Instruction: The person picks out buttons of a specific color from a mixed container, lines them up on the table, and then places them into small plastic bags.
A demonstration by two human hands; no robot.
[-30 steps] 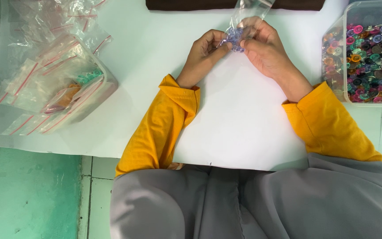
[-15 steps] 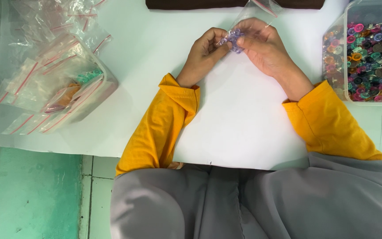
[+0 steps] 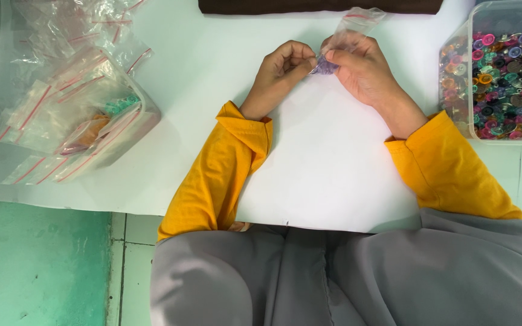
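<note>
both hands pinching crinkly clear zip bag, w/ purple bits

the little zip bag pinched in my fingers is thin, crinkly clear plastic, glossy. same shiny film on the bag pile. the buttons look like glossy translucent plastic, in a clear hard tub. my yellow sleeves are matt cloth.

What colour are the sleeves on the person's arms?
Mustard yellow sleeves, clearest in the head view.
</note>
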